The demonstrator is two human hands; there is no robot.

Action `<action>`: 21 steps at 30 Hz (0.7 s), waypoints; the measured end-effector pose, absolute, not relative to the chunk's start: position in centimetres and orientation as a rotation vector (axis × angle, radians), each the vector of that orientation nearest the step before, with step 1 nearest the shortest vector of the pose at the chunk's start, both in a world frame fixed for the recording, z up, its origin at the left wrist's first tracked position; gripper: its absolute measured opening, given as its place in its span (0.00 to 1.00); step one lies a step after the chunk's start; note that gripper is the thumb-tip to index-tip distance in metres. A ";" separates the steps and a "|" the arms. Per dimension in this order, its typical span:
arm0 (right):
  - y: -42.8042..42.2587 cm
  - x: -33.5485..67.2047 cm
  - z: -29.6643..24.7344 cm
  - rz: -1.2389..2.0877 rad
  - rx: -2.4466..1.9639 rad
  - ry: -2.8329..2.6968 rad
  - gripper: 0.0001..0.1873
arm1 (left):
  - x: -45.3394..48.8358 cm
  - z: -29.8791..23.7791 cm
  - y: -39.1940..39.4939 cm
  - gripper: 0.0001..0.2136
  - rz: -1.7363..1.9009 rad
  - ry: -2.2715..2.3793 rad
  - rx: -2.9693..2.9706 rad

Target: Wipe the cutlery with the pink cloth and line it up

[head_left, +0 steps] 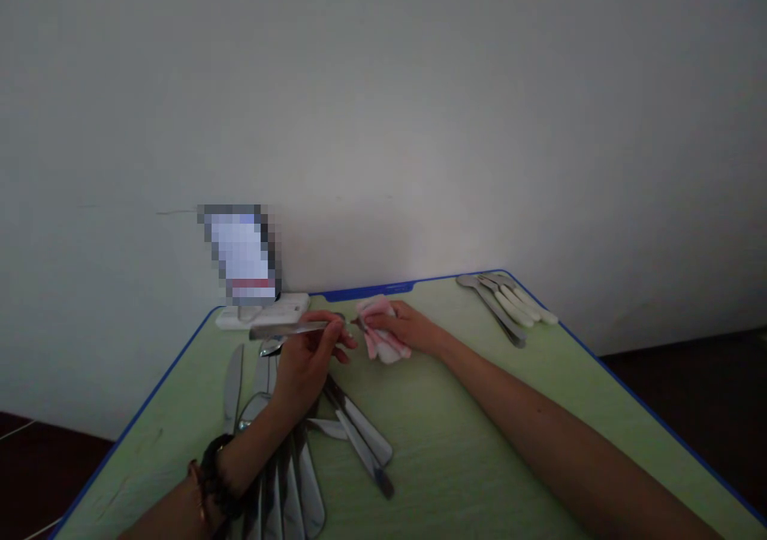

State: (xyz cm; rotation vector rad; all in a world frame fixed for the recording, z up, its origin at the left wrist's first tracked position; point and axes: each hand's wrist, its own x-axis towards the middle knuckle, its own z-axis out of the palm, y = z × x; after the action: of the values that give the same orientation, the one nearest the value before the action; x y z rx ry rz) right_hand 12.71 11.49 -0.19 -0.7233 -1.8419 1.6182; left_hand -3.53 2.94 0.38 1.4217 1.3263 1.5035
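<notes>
My left hand (305,364) is closed around a piece of metal cutlery (288,330). Its flat handle points left; its other end lies by my fingertips, too blurred to tell the kind. Close on the right, my right hand (407,328) grips a crumpled pink and white cloth (387,344). A small dark tip shows at the cloth's left edge, and I cannot make out what it is. Beneath my left hand and forearm lies a pile of metal cutlery (308,484), partly covered. A table knife (233,388) is at its left, and several handles (363,436) fan out to the right.
At the back right of the green table (455,444), a metal spoon (491,308) lies beside several white-handled pieces (521,304), one a fork. A phone with a blurred screen (243,256) stands at the back left over a white power strip (288,308). A wall rises behind.
</notes>
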 end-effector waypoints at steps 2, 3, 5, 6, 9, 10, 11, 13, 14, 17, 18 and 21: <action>11.5 12.6 -0.3 1.641 -0.756 -1.681 0.14 | -3.4 0.4 2.8 0.11 1.442 1.324 1.489; 11.5 12.5 -0.3 1.651 -0.774 -1.604 0.15 | -3.3 0.3 2.7 0.11 1.406 1.321 1.526; 11.7 12.3 -0.5 1.659 -0.807 -1.438 0.15 | -3.2 0.2 2.5 0.12 1.373 1.294 1.573; 11.8 12.2 -0.6 1.653 -0.819 -1.351 0.15 | -3.2 0.2 2.5 0.13 1.381 1.272 1.576; 12.3 11.8 -1.0 1.579 -0.851 -1.099 0.14 | -3.4 0.1 2.4 0.17 1.399 1.235 1.555; 12.4 11.7 -1.1 1.545 -0.862 -1.032 0.14 | -3.4 0.0 2.4 0.17 1.378 1.246 1.565; 12.6 11.7 -1.2 1.513 -0.870 -0.980 0.14 | -3.5 0.0 2.5 0.18 1.343 1.265 1.599; 12.8 11.6 -1.4 1.468 -0.876 -0.926 0.14 | -3.6 -0.1 2.6 0.17 1.237 1.326 1.711; 12.8 11.6 -1.4 1.460 -0.871 -0.917 0.15 | -3.6 -0.2 2.7 0.17 1.178 1.360 1.771; 12.7 11.8 -1.3 1.513 -0.845 -0.940 0.16 | -3.6 -0.2 2.9 0.18 0.996 1.440 1.927; 12.6 11.8 -1.2 1.564 -0.832 -0.968 0.17 | -3.6 -0.2 2.9 0.17 0.920 1.449 1.979; 12.2 12.0 -1.1 1.719 -0.785 -1.116 0.18 | -3.5 -0.2 2.9 0.16 0.667 1.475 2.125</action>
State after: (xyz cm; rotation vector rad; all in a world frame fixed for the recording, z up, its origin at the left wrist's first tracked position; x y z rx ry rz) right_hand 12.03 12.19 -1.07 -0.7846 -1.1164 1.7195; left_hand -3.53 2.86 -0.22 2.1246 1.4746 0.6672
